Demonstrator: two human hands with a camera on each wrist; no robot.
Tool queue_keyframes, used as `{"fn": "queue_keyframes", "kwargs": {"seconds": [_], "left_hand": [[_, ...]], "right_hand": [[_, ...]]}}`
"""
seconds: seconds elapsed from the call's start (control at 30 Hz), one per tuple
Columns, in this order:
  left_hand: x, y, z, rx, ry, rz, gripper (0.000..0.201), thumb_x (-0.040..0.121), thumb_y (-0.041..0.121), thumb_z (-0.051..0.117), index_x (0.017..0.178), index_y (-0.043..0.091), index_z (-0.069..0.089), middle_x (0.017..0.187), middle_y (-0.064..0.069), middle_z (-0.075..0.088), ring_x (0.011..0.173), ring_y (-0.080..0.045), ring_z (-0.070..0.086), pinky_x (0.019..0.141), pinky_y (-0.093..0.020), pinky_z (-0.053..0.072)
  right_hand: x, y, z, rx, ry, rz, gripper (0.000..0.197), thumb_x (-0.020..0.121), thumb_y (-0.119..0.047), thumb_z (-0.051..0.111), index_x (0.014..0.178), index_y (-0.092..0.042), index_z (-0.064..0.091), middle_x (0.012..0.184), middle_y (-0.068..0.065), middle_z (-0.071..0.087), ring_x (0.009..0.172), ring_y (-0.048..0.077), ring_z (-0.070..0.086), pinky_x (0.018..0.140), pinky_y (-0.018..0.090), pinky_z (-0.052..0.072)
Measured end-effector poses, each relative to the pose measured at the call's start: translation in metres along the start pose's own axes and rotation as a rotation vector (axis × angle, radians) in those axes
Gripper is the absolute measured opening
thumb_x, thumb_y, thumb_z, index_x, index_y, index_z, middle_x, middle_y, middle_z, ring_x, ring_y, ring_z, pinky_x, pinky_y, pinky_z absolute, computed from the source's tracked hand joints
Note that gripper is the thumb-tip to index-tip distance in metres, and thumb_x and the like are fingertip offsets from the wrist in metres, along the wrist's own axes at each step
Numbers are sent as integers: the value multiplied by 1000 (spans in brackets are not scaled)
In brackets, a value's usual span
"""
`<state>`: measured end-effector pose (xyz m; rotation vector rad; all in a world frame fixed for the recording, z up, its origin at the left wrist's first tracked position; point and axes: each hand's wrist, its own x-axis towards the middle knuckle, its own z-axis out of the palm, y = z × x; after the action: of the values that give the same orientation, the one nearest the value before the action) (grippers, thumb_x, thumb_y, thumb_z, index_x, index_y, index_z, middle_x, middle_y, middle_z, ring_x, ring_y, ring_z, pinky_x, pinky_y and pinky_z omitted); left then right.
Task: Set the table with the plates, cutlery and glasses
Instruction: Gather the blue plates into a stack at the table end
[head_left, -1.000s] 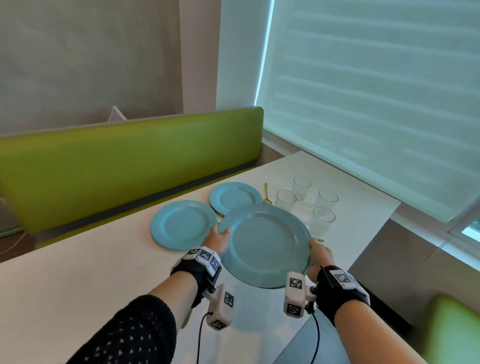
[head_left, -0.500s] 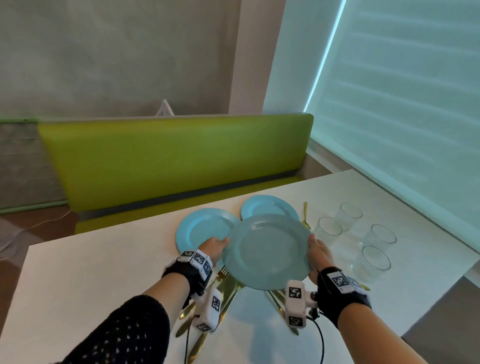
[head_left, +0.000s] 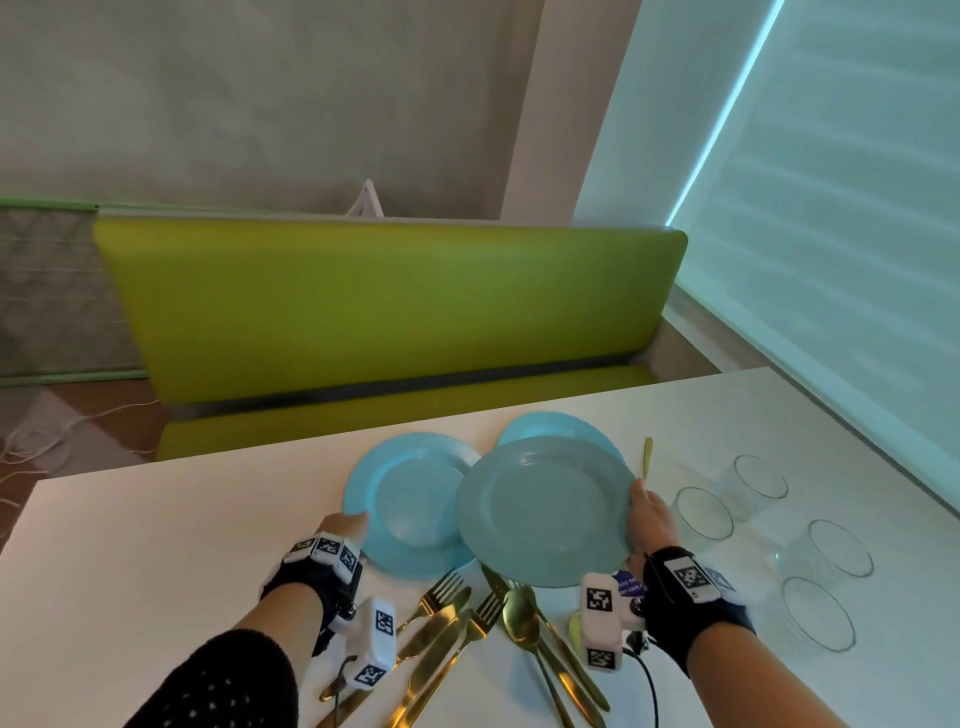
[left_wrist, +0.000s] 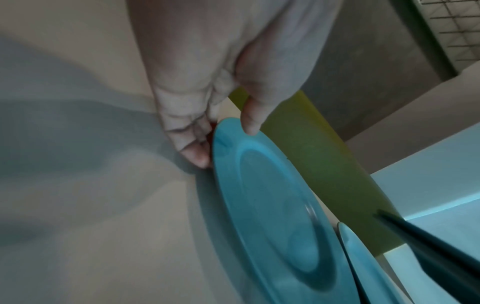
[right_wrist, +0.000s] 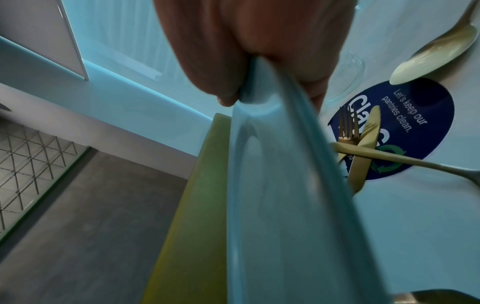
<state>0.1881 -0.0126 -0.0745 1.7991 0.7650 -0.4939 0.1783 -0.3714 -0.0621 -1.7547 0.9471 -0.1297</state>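
My right hand (head_left: 644, 517) pinches the right rim of a blue plate (head_left: 543, 512) and holds it tilted above the table; the right wrist view shows thumb and fingers (right_wrist: 207, 67) clamped on that rim (right_wrist: 272, 185). My left hand (head_left: 349, 522) is at the near-left rim of a second blue plate (head_left: 410, 499) lying flat, thumb (left_wrist: 250, 121) on top of the rim and fingers against its edge (left_wrist: 259, 205). A third blue plate (head_left: 550, 427) lies behind, partly hidden. Gold forks, knives and spoons (head_left: 467, 618) lie in a loose pile under the lifted plate.
Several clear glasses (head_left: 704, 512) stand on the white table (head_left: 156, 545) to the right of my right hand. One gold utensil (head_left: 647, 457) lies beyond the plates. A green bench (head_left: 384, 306) runs along the far edge, and a window blind fills the right.
The left hand has let go of the lifted plate and moved left to the rim of the plate lying on the table. The right hand alone now carries the lifted plate. My view has swung left.
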Motion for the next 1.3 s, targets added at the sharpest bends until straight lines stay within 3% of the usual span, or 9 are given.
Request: {"fn": "queue_keyframes", "kwargs": {"seconds": [0.13, 0.27, 0.43, 0.67, 0.73, 0.83, 0.97, 1.17, 1.3], "left_hand": [[-11, 6, -1, -176, 3, -56, 32, 94, 22, 49, 100, -9, 55, 103, -28, 62, 102, -41, 62, 95, -47, 50], [-25, 14, -7, -224, 8, 14, 36, 98, 18, 36, 110, -12, 52, 100, -24, 59, 94, -38, 59, 81, -39, 51], [-48, 21, -19, -272, 172, 158, 45, 100, 21, 29, 129, -10, 43, 122, -29, 54, 104, -41, 54, 80, -36, 43], [-75, 28, -36, -454, 182, 217, 40, 99, 20, 30, 132, 1, 41, 132, -21, 49, 118, -38, 50, 101, -47, 42], [-86, 29, -38, -512, 141, 230, 39, 99, 17, 31, 132, 2, 43, 132, -16, 50, 110, -33, 52, 98, -42, 44], [-100, 30, -39, -515, 114, 229, 38, 99, 15, 31, 133, 2, 45, 126, -11, 52, 105, -28, 50, 86, -33, 40], [-105, 26, -39, -483, 95, 221, 40, 98, 12, 32, 135, 7, 47, 138, -14, 50, 123, -34, 48, 99, -36, 40], [-106, 27, -31, -453, 19, 251, 35, 96, 20, 38, 124, 16, 58, 126, -12, 60, 110, -33, 58, 87, -34, 48], [-111, 37, -25, -553, -6, 141, 44, 98, 39, 33, 119, 8, 56, 119, -16, 61, 113, -35, 58, 93, -37, 48]], "right_hand": [[-25, -14, -4, -16, -51, -44, 60, 84, -58, 33, 103, -8, 61, 107, 17, 65, 100, 35, 63, 94, 53, 48], [-72, -48, -11, -33, -72, -39, 51, 99, -41, 31, 116, -1, 59, 112, 17, 61, 106, 34, 59, 99, 49, 45], [-91, -59, -2, -9, -79, -66, 56, 98, -44, 29, 122, -2, 56, 123, 20, 59, 113, 37, 56, 103, 50, 41], [-125, -69, 24, 143, -123, -94, 60, 91, -52, 29, 122, -8, 56, 122, 14, 61, 111, 35, 58, 101, 52, 44], [-119, -58, 34, 169, -134, -101, 62, 83, -60, 29, 111, -14, 60, 115, 15, 64, 106, 34, 61, 98, 53, 46], [-148, -67, 33, 184, -159, -102, 41, 93, -50, 30, 88, -23, 60, 107, 15, 65, 102, 34, 61, 96, 53, 47], [-162, -69, 30, 175, -125, -110, 41, 97, -44, 31, 105, -16, 60, 104, 12, 64, 100, 30, 60, 98, 50, 47], [-161, -61, 33, 136, -136, -114, 37, 99, -38, 32, 105, -14, 58, 91, 8, 59, 90, 27, 55, 86, 38, 45], [-153, -55, 40, 10, -124, -163, 37, 98, -33, 38, 117, -12, 62, 108, 11, 63, 101, 30, 57, 92, 37, 44]]}}
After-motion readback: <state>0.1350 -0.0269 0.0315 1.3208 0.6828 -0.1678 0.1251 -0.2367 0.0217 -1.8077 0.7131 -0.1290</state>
